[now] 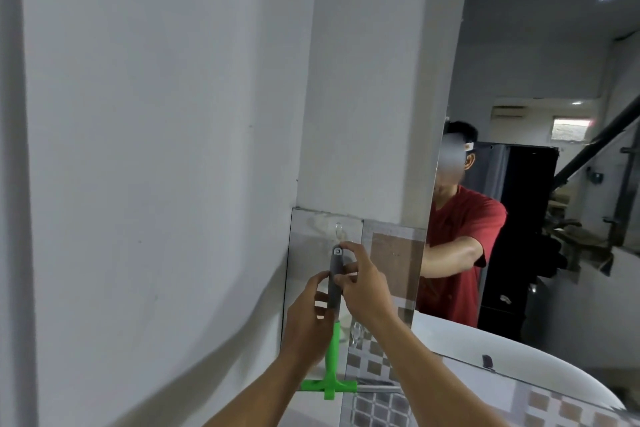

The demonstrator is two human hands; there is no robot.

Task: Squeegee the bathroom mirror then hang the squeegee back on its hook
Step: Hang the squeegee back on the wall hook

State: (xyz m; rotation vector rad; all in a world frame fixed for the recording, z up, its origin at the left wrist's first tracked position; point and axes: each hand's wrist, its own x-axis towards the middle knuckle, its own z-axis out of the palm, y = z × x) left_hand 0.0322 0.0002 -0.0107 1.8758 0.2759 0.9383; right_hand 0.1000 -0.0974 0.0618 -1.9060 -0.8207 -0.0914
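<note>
Here, in the head view, the squeegee [333, 319] stands almost upright against the tiled strip of wall [311, 253] left of the mirror [540, 114]. Its long axis runs vertically, grey grip end up and green crossbar head down, the head lying level just above the counter edge. The hanging hole at the top of the grip sits a little below a clear hook [338, 229] stuck to the tile; whether they touch cannot be told.

Both forearms reach up from the bottom of the frame. The left hand [306, 319] curls around the middle of the handle from the left, thumb and fingers closed on it. The right hand [363, 288] comes in from the right, its fingertips [346, 248] pinching the grey grip near the top, index finger up by the hole.

The squeegee has a dark grey upper grip with a pale ringed hole, a bright green lower shaft and a green T-shaped head with a thin grey blade running off to the right. In the mirror, a person in a red shirt is reflected.
</note>
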